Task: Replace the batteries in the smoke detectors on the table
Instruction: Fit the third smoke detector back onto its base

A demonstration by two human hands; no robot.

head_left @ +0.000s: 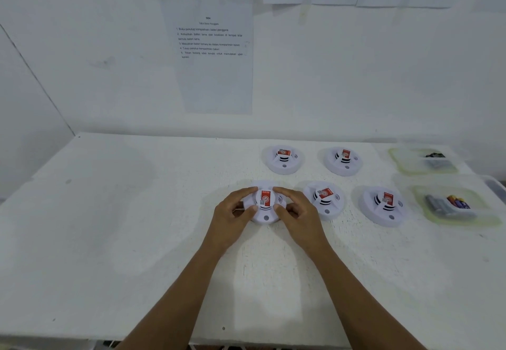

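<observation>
Forearms converge on the nearest detector, gripped from both sides.
Left hand [232, 213] and right hand [298, 213] each curl thumb and fingers round the rim of the nearest detector [265, 205]. It sits face up on the table [137, 213], dead centre between them, so neither hand is nearer. Being round, it has no long axis; only its red label runs away from the person. Opening it probably calls for a twist or a flip, with the two hands working against each other. Beyond and to the right stand four other detectors [324, 199], then the near battery tray [451, 206] and the far tray [424, 161].
</observation>
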